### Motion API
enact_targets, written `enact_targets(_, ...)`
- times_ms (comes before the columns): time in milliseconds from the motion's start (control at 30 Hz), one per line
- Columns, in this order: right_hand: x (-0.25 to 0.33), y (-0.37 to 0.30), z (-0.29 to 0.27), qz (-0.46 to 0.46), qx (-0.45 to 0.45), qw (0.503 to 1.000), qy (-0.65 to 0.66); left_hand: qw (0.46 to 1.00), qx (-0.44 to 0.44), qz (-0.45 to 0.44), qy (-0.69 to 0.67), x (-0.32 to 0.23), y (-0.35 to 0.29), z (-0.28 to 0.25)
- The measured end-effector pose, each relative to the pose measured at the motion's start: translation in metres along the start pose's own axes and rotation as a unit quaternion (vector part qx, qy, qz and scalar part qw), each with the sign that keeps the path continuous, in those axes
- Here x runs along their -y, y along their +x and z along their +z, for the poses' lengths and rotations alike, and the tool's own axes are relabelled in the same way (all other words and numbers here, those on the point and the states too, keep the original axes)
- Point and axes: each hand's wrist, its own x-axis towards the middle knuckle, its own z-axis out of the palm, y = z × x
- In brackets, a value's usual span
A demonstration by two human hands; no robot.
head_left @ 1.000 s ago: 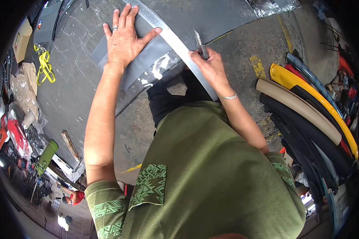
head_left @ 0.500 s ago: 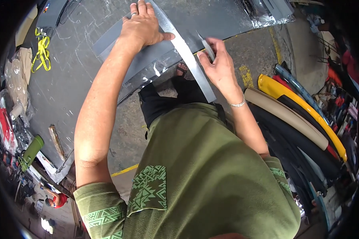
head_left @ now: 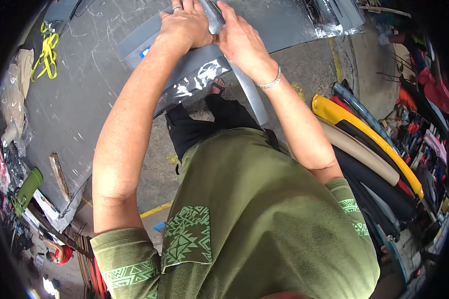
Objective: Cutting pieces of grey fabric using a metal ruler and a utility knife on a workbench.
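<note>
Concrete floor below; upper centre, left hand (head_left: 187, 25) is pressed flat on the grey strip (head_left: 249, 94), right hand (head_left: 242, 42) closed beside it; firm pressure is advised.

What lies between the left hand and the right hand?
In the head view, the upper end of the metal ruler runs between the left hand and right hand, over the grey sheet.

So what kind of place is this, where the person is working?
Probably an upholstery or material-cutting workshop. Both hands, left hand and right hand, press a long metal straightedge onto a grey sheet spread on a big worktable, and rolls of yellow, tan and black material are stacked alongside.
</note>
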Motion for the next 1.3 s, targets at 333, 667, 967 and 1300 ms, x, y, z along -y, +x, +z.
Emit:
enact_targets(333, 0.007, 0.009, -0.006, 0.023, 0.083, 0.99, -0.108, 1.0, 0.0, 0.006, -0.019, 0.001, -0.002, -0.001)
enact_targets(667, 0.019, -0.004, -0.021, 0.032, 0.128, 0.986, -0.097, 1.0, 0.001, 0.008, -0.026, 0.014, 0.001, 0.016)
enact_targets(967, 0.016, -0.025, -0.015, -0.016, 0.116, 0.989, -0.089, 0.776, -0.41, 0.25, -0.409, 0.06, 0.096, 0.175)
enact_targets(1300, 0.0, -0.084, -0.032, 0.076, 0.119, 0.988, -0.066, 1.0, -0.007, 0.014, -0.027, -0.003, -0.004, 0.001)
